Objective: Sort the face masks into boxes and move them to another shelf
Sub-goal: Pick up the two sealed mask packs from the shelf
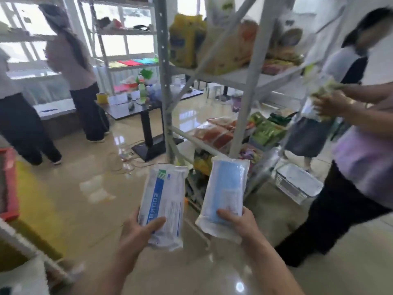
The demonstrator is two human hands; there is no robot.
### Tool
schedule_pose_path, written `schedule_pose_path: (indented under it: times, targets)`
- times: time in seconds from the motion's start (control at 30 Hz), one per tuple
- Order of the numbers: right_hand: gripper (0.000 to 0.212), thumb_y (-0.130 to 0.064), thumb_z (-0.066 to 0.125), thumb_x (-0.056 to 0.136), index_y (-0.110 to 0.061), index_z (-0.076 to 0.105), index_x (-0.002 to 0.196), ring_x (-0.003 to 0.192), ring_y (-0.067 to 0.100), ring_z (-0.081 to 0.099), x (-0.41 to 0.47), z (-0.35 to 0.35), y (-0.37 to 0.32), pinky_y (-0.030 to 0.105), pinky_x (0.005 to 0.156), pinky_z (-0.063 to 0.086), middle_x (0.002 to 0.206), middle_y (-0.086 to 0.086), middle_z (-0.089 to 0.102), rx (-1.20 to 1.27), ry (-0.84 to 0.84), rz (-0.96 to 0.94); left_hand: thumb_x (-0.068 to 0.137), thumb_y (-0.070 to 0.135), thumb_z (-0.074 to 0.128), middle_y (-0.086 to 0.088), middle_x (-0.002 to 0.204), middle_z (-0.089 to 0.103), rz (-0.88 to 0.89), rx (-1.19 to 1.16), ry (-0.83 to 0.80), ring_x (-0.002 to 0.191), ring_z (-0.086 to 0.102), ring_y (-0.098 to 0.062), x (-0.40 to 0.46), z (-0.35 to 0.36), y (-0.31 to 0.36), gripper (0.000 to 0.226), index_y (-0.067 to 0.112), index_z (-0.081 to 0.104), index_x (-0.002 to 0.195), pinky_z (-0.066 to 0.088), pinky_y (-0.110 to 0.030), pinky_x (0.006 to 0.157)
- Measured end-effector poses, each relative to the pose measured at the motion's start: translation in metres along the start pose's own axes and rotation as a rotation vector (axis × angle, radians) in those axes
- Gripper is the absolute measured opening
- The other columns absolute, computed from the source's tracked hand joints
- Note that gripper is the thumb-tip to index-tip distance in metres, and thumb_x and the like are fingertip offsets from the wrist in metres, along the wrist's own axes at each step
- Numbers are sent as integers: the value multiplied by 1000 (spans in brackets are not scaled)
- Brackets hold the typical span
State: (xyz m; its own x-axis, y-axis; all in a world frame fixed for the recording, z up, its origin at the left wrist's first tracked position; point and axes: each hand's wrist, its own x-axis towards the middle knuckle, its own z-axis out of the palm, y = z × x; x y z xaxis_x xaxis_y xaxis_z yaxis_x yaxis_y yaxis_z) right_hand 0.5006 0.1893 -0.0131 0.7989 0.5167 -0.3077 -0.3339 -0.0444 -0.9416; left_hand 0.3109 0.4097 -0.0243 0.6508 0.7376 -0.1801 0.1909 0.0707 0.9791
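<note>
My left hand [136,235] grips the lower end of a white face mask pack [164,196] with a blue stripe and printed text, held upright. My right hand [238,222] holds a second face mask pack [225,188], clear plastic with blue masks showing through, thumb across its lower front. The two packs are side by side, apart, over the glossy floor. No box for the masks is clearly visible.
A grey metal shelf rack [163,81] with snack bags stands straight ahead. A person in a lilac top [361,158] stands close at right, handling a packet. A white basket [297,184] sits on the floor. Two people stand at left near a black table [136,107]. A red crate edge [10,184] is at far left.
</note>
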Motion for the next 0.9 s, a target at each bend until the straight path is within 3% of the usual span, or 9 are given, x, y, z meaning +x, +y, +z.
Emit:
schedule_pose_path:
  times: [0.1,0.2,0.27,0.43,0.53,0.63,0.73,0.9]
  targets:
    - [39,-8,88,74,0,70,108,78,30,77,-34,-54,4,35,59,62,93,15,79,48,203,11,70,20,93,5,87,80,-11,52,-165,71,78,-21,8,57,-6,43,23,70,106,61,-33,53]
    - [24,-1,79,82,0,71,105,82,31,76,-72,-101,9,39,70,64,99,20,78,96,399,1,73,17,91,1,92,81,-31,60,-361,76,79,-23,5,114,-8,39,23,70,106,62,-35,57]
    - [27,0,79,82,1,70,108,88,34,74,-98,-131,12,42,76,62,104,22,76,118,525,3,75,17,90,2,94,81,-19,75,-472,80,79,-22,-4,152,-8,38,24,70,107,64,-38,63]
    - [36,-3,82,79,2,70,113,97,36,74,-159,-199,24,39,77,62,107,20,76,195,753,-2,77,20,88,-2,97,79,-9,114,-712,80,79,-18,-39,243,3,39,23,68,110,62,-30,60]
    - [33,-7,84,78,-1,72,108,95,34,75,-187,-238,32,43,83,62,104,17,77,243,861,-23,78,21,87,-2,100,78,7,138,-825,81,79,-19,-63,296,10,40,21,66,112,63,-32,63]
    - [26,-9,86,75,-12,70,95,78,21,77,-211,-275,38,33,68,61,88,5,80,303,957,-59,78,19,87,-2,100,79,26,142,-891,82,78,-19,-89,346,16,38,19,68,110,62,-31,64]
    - [31,-13,88,74,-15,65,94,73,18,78,-234,-310,36,29,59,60,77,-3,80,347,999,-98,76,18,87,1,98,80,31,126,-946,87,78,-21,-112,397,22,35,21,70,107,64,-41,74]
    - [49,-28,92,63,-15,71,105,84,24,78,-267,-374,24,30,62,59,93,4,81,309,1033,-136,73,22,87,2,101,80,44,75,-1029,90,78,-20,-159,480,39,44,19,68,113,63,-41,78]
